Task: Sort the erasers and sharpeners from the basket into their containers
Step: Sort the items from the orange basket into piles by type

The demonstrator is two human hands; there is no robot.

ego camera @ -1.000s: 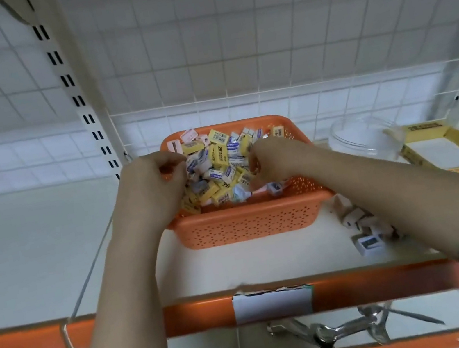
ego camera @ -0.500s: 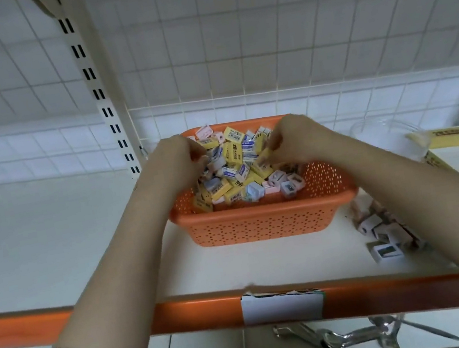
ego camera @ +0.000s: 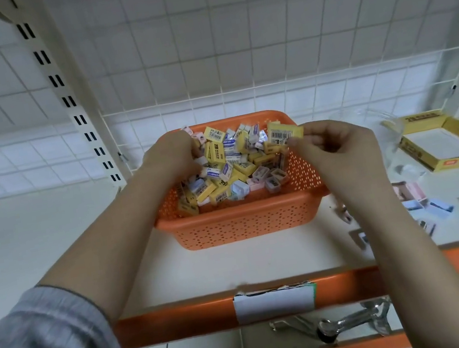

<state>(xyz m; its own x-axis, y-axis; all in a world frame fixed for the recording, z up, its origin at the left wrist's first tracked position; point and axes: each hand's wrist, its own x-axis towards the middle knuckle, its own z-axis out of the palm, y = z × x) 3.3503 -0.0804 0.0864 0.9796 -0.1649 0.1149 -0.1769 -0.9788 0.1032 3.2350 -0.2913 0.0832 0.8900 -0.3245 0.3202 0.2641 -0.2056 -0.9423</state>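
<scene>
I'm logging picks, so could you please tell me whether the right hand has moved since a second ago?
Yes. The right hand has lifted off the pile and drawn rightward over the orange basket's right rim, pinching a yellow eraser.

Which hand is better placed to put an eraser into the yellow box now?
The right hand: it already pinches a yellow eraser and is nearer the yellow box. The left hand digs in the orange basket.
</scene>
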